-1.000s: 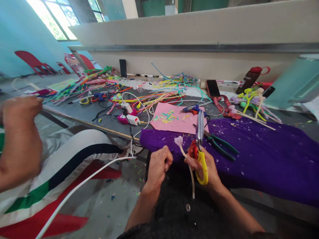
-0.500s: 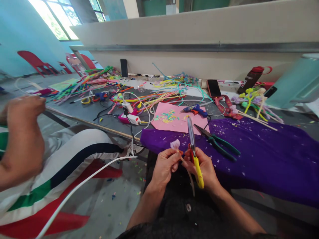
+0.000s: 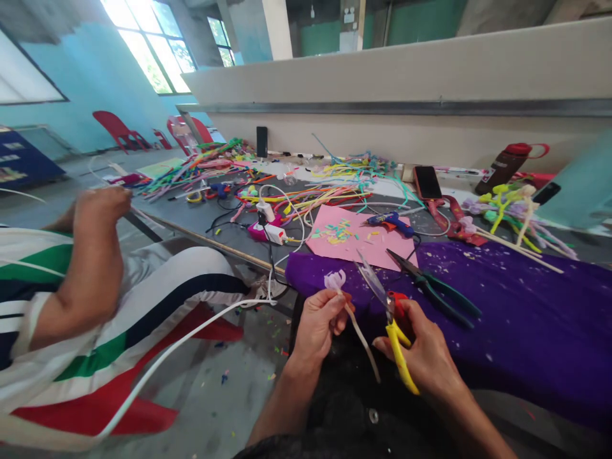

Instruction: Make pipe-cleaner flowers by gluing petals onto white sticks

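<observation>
Between the fingers of my left hand (image 3: 318, 324) is a pipe-cleaner flower (image 3: 335, 279), its pale lilac petals up and its beige stem (image 3: 362, 340) hanging down to the right. My right hand (image 3: 425, 344) grips a pair of scissors (image 3: 393, 319) with yellow and red handles. The scissor blades are slightly parted and point up and away, apart from the flower. Just beyond them, green-handled long-nose pliers (image 3: 433, 287) lie on a purple cloth (image 3: 535, 319).
A pink sheet (image 3: 329, 223) holds small clippings and a blue glue gun (image 3: 389, 222). Colourful pipe cleaners (image 3: 191, 167) cover the table's far side. A power strip (image 3: 268, 231) trails white cable. To my left sits a person (image 3: 90, 280). A brown bottle (image 3: 507, 167) stands at the back right.
My right hand has drawn away to the right with the scissors, and their blades have parted. The flower stays in my left hand. The camera view has turned slightly left.
</observation>
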{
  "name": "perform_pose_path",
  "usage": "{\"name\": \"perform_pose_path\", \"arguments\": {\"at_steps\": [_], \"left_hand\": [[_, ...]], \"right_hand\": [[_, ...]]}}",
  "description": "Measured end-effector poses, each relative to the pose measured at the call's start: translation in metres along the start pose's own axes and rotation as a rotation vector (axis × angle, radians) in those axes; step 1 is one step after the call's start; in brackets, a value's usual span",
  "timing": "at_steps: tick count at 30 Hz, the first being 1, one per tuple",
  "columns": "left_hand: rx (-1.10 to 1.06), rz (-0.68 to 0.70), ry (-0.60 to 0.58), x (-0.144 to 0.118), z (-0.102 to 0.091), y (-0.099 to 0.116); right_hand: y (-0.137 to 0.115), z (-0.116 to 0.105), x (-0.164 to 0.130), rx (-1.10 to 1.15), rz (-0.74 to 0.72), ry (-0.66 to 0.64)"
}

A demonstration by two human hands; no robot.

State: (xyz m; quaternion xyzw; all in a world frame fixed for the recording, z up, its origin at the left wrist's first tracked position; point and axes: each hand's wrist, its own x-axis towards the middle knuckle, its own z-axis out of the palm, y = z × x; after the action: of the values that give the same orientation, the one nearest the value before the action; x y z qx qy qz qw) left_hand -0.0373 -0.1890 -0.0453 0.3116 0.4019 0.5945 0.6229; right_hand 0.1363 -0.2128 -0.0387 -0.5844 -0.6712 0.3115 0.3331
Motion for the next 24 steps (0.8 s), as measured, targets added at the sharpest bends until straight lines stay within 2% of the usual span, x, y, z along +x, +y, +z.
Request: {"name": "perform_pose_path", "arguments": {"at_steps": [6, 24], "left_hand": [[0.038, 0.038, 0.003, -0.001, -0.003, -0.001], [0.149, 0.119, -0.023, -0.003, -0.003, -0.003]], "right_hand": [[0.004, 0.004, -0.001, -0.238, -0.113, 0.075], [0.008, 0.014, -0.003, -0.338, -0.196, 0.143]]}}
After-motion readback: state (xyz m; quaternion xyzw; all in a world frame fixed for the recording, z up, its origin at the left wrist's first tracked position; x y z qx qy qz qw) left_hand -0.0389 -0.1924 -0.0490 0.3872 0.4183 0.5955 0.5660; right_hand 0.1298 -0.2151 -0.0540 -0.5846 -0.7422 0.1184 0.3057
